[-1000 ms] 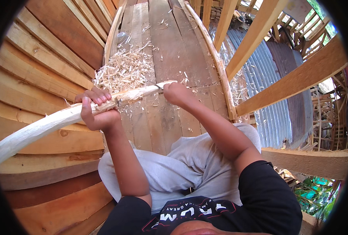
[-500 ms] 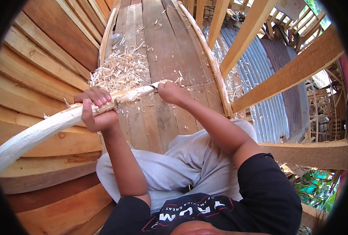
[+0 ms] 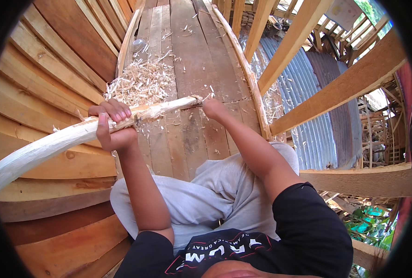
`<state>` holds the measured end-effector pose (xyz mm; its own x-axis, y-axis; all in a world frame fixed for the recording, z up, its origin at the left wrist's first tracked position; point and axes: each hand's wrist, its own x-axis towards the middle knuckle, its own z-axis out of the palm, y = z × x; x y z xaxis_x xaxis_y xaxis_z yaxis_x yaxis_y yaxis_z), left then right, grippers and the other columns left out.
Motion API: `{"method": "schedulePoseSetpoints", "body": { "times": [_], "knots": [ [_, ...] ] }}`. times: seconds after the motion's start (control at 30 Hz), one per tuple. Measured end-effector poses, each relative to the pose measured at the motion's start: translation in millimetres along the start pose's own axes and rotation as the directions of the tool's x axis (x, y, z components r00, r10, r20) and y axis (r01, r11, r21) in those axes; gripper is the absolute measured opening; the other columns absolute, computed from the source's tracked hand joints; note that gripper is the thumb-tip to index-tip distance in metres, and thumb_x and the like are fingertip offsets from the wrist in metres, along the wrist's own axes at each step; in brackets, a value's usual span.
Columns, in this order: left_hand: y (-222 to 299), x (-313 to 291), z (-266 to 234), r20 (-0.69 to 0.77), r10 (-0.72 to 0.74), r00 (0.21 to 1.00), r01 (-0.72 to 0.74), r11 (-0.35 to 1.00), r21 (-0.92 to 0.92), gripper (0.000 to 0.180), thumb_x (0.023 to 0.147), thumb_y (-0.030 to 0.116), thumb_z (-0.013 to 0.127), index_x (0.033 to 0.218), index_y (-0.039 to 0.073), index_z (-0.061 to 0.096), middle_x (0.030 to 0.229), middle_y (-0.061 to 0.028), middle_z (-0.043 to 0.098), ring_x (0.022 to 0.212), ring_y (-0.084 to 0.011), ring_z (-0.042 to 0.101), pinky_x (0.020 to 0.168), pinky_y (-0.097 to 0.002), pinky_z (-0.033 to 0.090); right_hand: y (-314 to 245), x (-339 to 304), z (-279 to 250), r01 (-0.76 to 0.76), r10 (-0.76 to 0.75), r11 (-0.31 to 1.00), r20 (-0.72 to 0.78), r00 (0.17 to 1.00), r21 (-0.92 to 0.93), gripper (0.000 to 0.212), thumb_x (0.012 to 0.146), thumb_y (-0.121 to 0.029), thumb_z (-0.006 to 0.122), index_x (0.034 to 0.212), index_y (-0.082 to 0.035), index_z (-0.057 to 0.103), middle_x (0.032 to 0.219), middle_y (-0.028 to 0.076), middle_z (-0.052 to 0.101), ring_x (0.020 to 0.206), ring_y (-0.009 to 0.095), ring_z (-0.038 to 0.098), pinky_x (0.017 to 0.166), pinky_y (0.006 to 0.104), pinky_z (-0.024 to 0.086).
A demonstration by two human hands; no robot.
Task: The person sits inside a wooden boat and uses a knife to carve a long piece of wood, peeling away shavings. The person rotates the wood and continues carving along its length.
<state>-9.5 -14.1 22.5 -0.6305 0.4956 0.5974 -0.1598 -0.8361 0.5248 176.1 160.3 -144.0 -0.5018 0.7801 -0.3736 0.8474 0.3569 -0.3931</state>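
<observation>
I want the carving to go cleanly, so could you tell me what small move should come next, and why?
Probably another short shaving stroke along the pole: the left hand steadies it, the right hand sits at its rough tip, and shavings lie beyond.

Pole [image 3: 71, 136]: bare wood, pale, matt, surface faceted from shaving, with a strip of brownish bark left near the left hand [image 3: 111, 125]. Floor planks [image 3: 187, 69]: weathered grey-brown wood, rough and matt, strewn with pale, curly wood shavings [image 3: 141, 83]; side planks [image 3: 44, 69] are warmer orange-brown sawn wood, matt. Roof sheet [image 3: 317, 92]: corrugated metal, dull grey with rust tint; trousers [image 3: 206, 194]: soft light-grey cloth.
</observation>
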Motion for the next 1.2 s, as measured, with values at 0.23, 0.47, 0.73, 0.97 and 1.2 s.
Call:
{"method": "schedulePoseSetpoints", "body": {
  "times": [0.23, 0.47, 0.73, 0.97, 1.2],
  "knots": [
    [0.2, 1.3, 0.0, 0.063, 0.035, 0.997, -0.037, 0.999, 0.034, 0.015, 0.080, 0.018, 0.053, 0.076, 0.010, 0.041, 0.059, -0.0026, 0.041, 0.056, -0.0133, 0.040, 0.052, -0.0271, 0.041, -40.8, -14.6, -19.2, 0.176, -0.177, 0.983, -0.012, 0.984, -0.058, 0.038, 0.092, -0.022, 0.038, 0.102, 0.002, 0.066, 0.109, 0.022, 0.064, 0.100, 0.040, 0.062, 0.087, 0.0472, 0.049],
    [11.3, 1.7, 8.5, 0.023, 0.052, 0.998, -0.054, 0.994, 0.097, 0.016, 0.079, 0.020, 0.053, 0.074, 0.010, 0.042, 0.059, -0.0036, 0.043, 0.056, -0.0142, 0.042, 0.054, -0.0278, 0.041, -49.4, -23.7, -59.0, 0.041, 0.021, 0.970, -0.251, 0.968, 0.240, 0.039, 0.092, -0.026, 0.040, 0.101, 0.001, 0.066, 0.097, 0.023, 0.066, 0.094, 0.039, 0.063, 0.082, 0.0480, 0.050],
    [53.7, 11.0, 12.9, 0.047, 0.090, 0.995, -0.096, 0.987, 0.128, 0.017, 0.078, 0.021, 0.054, 0.074, 0.010, 0.041, 0.060, -0.0035, 0.041, 0.056, -0.0141, 0.039, 0.054, -0.0280, 0.038, 67.1, 44.3, -23.8, -0.142, 0.249, 0.955, -0.440, 0.863, 0.262, 0.025, 0.087, -0.017, 0.056, 0.101, 0.003, 0.062, 0.096, 0.027, 0.064, 0.095, 0.041, 0.062, 0.085, 0.0480, 0.048],
    [90.9, 11.1, 8.4, 0.100, 0.083, 0.992, -0.101, 0.976, 0.195, 0.017, 0.077, 0.020, 0.053, 0.075, 0.010, 0.040, 0.060, -0.0033, 0.040, 0.058, -0.0136, 0.038, 0.054, -0.0277, 0.037, 28.5, 24.9, -12.6, -0.052, 0.012, 0.995, -0.405, 0.914, -0.088, 0.040, 0.081, -0.020, 0.064, 0.115, -0.001, 0.056, 0.113, 0.023, 0.059, 0.108, 0.041, 0.055, 0.093, 0.0447, 0.046],
    [114.9, 10.3, -10.9, 0.109, 0.015, 0.994, -0.038, 0.976, 0.214, 0.018, 0.077, 0.020, 0.054, 0.076, 0.009, 0.039, 0.060, -0.0036, 0.040, 0.058, -0.0133, 0.039, 0.053, -0.0256, 0.038, 25.3, 25.3, 28.6, 0.158, -0.277, 0.932, -0.358, 0.892, -0.327, 0.069, 0.080, -0.031, 0.065, 0.141, -0.010, 0.038, 0.141, 0.024, 0.037, 0.128, 0.046, 0.036, 0.106, 0.0493, 0.034]
  ]
}}
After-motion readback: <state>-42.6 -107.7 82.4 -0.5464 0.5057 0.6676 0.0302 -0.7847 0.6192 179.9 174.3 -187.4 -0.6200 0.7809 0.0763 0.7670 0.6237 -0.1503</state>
